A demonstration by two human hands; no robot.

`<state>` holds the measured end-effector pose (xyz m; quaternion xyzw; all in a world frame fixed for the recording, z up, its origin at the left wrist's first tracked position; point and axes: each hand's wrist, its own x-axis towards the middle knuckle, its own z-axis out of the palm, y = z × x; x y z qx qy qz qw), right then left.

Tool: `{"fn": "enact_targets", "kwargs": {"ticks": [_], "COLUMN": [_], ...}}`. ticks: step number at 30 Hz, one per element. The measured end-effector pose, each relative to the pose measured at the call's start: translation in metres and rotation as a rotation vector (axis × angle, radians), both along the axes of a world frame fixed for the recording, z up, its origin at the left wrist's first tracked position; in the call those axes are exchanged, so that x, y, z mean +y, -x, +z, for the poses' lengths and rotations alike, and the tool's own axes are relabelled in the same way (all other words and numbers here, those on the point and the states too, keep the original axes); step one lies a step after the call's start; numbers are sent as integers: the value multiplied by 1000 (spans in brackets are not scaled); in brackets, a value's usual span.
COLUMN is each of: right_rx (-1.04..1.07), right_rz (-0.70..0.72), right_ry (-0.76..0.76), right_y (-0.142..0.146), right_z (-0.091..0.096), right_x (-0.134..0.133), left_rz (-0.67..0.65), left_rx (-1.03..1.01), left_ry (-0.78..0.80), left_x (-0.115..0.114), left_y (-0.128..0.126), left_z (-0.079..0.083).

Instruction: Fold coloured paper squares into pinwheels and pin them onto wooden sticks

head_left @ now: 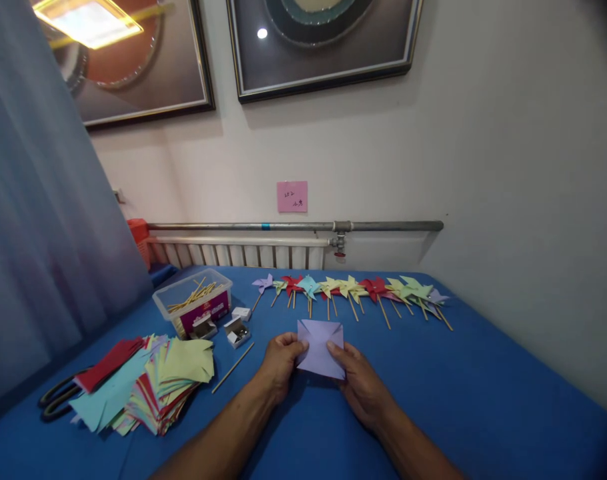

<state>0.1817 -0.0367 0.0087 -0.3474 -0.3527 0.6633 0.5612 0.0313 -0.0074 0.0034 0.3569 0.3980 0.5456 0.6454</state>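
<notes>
A square of purple paper (pixel 319 350), with slits running in from its corners, is held up between my two hands over the blue table. My left hand (pixel 282 363) pinches its left edge, thumb on top. On the opposite edge my right hand (pixel 356 377) grips it the same way. Left of my left hand a thin wooden stick (pixel 233 367) lies on the cloth. Past that is a fanned stack of coloured paper squares (pixel 186 363), yellow-green on top. A small open box (pixel 237 332) with tiny metal pieces sits beyond the stick.
A clear plastic tub (pixel 166 308) of wooden sticks stands at the back left. Finished paper pinwheels (pixel 375 289) lie in a row along the far side. Black-handled scissors (pixel 58 400) lie partly under the papers. A blue curtain (pixel 48 200) hangs at left; a radiator (pixel 253 257) lines the wall.
</notes>
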Motion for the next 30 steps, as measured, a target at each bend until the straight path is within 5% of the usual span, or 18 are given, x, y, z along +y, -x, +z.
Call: {"fn": "enact_targets", "kwargs": {"ticks": [12, 19, 30], "right_rx": [-83, -100, -176], "right_rz": [-135, -74, -97], "right_ry": [1, -8, -31], "right_y": [4, 5, 5], "right_z": [-12, -11, -22], "right_x": [2, 2, 5], "left_rz": [85, 147, 217], "left_rx": [87, 157, 459], "left_ry": [-24, -80, -308], "left_x": [-3, 0, -6], "left_y": [-2, 0, 0], "left_z": [9, 5, -1]}}
